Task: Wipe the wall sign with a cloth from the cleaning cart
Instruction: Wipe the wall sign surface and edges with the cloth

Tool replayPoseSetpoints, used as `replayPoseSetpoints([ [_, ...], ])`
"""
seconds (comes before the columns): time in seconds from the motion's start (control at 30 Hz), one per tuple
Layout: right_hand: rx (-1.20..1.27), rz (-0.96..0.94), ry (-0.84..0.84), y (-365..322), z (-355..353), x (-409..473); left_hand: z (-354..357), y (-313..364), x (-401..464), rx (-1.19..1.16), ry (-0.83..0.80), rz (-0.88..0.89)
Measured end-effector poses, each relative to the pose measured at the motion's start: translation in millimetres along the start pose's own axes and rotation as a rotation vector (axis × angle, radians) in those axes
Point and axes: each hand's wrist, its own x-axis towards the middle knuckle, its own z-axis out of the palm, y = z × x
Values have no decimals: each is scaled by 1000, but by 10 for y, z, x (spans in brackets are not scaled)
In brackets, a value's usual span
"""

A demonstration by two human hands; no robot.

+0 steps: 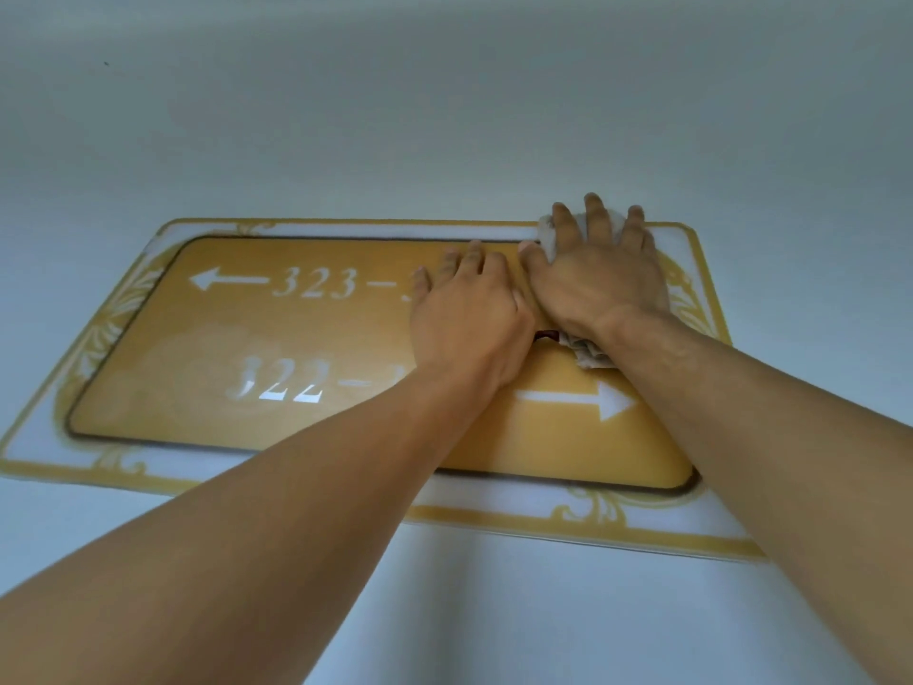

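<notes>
A yellow wall sign (276, 333) with white room numbers, two arrows and a white ornamented border fills the middle of the view. My right hand (600, 274) presses a whitish cloth (590, 355) flat against the sign's upper right corner, fingers spread; the cloth shows above my fingertips and below my wrist. My left hand (469, 313) lies flat on the sign just left of the right hand, fingers apart, covering the ends of both number rows and holding nothing.
A plain pale grey wall (444, 101) surrounds the sign on all sides. The cleaning cart is out of view.
</notes>
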Motion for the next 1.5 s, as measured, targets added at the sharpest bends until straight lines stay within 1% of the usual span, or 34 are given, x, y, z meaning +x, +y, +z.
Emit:
replayPoseSetpoints([
  [0.13, -23, 21, 26, -107, 41, -6, -80, -337, -73, 19, 29, 40],
  [0.27, -30, 21, 39, -111, 60, -11, -163, -513, -71, -48, 51, 94],
  [0.33, -33, 29, 54, -116, 58, 10, -229, -664, -1, -88, 60, 61],
  [0.43, -47, 56, 54, -166, 49, 49, -269, -888, -11, -57, 59, -3],
  [0.6, -26, 81, 49, -497, 89, 125, -375, -1015, -72, -24, 20, 2],
  [0.7, -15, 60, 48, -798, 123, 135, -507, -1356, -28, 9, 51, -18],
  [0.9, -22, 60, 59, -1253, 214, 172, -777, -2197, 73, 61, 49, -247],
  [0.97, -31, 64, 56, -1375, 236, 197, -873, -2476, 85, 75, 58, -295],
  [1.1, -20, 60, 52, -1606, 284, 210, -1082, -3026, 65, 115, 72, -325],
  [1.3, -29, 28, 50, -2050, 348, 233, -1263, -3734, -97, 102, 60, -406],
  [1.37, -26, 9, 45, -2267, 389, 227, -1239, -3927, -241, 103, 24, -377],
  [1.43, -22, -7, 42, -2458, 421, 221, -1182, -4101, -418, 152, -40, -309],
  [1.5, -24, -5, 40, -2578, 442, 234, -1121, -4240, -591, 101, -43, -321],
])
